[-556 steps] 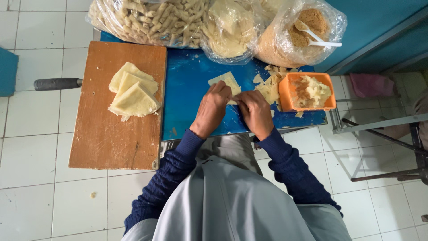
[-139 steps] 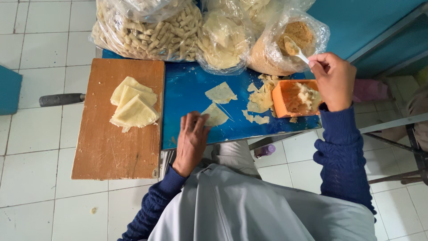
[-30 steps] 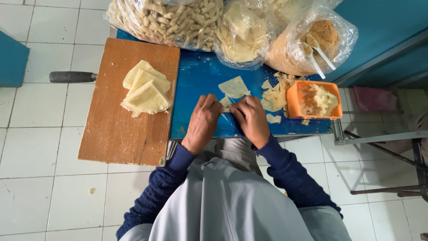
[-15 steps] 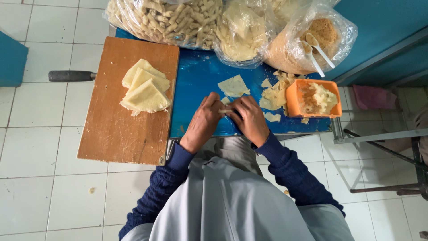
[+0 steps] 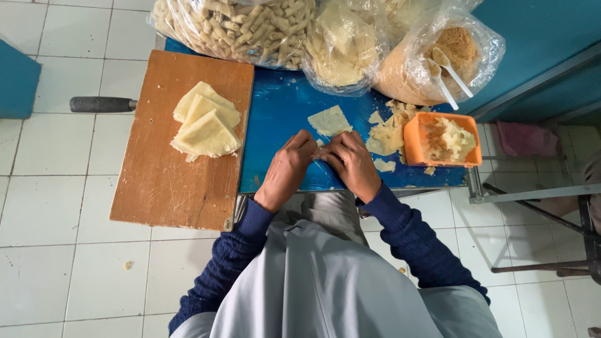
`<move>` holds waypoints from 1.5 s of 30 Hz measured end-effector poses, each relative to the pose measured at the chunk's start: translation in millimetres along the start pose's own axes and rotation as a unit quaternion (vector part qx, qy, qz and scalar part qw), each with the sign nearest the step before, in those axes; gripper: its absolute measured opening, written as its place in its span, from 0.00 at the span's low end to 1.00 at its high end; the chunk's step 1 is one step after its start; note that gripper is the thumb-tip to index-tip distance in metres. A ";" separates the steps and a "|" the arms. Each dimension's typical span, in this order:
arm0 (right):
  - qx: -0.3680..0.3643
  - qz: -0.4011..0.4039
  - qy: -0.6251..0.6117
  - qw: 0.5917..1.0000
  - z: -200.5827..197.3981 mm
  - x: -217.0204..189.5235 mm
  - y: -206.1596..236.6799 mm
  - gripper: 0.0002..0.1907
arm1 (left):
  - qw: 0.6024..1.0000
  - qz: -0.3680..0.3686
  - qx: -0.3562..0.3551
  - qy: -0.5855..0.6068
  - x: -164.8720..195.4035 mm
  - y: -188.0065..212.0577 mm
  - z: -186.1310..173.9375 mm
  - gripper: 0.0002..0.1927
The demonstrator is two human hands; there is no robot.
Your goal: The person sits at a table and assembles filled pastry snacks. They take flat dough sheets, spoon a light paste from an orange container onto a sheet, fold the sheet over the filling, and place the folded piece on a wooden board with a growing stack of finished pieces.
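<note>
While spoon rests back in crumb bag, I'm seeing left hand and right hand both pinching, folding filled wrapper on blue table.

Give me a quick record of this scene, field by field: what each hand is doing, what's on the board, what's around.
Left hand: on the blue table, fingers meeting the right hand over a small pale wrapper piece, mostly hidden
Right hand: same spot, pinching that piece
Wooden board: holds a stack of pale triangular wrappers
Loose wrapper: flat on the table, just beyond the hands
Orange tub: right of the hands, holds pale filling
Plastic bags: along the far edge
Spoons: two, in the rightmost bag
</note>
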State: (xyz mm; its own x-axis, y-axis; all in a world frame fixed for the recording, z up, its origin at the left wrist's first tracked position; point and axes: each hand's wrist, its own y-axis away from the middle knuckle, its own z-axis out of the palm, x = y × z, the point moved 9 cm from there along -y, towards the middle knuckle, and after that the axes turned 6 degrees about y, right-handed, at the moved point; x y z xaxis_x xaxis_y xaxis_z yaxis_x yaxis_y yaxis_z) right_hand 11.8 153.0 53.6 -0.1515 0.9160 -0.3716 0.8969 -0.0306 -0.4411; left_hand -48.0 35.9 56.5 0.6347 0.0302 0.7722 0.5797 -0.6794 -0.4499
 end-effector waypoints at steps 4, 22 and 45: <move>0.017 0.009 -0.005 1.000 -1.9 -3.0 2.1 0.06 | 0.999 0.024 0.014 -0.037 4.2 -4.0 -2.0 0.04; 0.067 -0.021 0.071 0.995 -11.3 -19.9 4.9 0.08 | 0.996 0.008 0.022 -0.089 4.1 -4.2 -3.4 0.05; 0.034 -0.046 0.170 0.984 -0.1 -17.1 -2.8 0.17 | 0.979 -0.034 0.124 -0.156 -10.4 -1.8 -12.1 0.23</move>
State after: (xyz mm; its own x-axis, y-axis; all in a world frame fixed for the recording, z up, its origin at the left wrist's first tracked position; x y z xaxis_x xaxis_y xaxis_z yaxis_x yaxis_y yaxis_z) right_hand 12.0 137.5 61.2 -0.0735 0.9966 -0.0383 0.8543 0.0431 -0.5179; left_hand -61.8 28.0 54.7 0.6934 0.3178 0.6467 0.7076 -0.4697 -0.5278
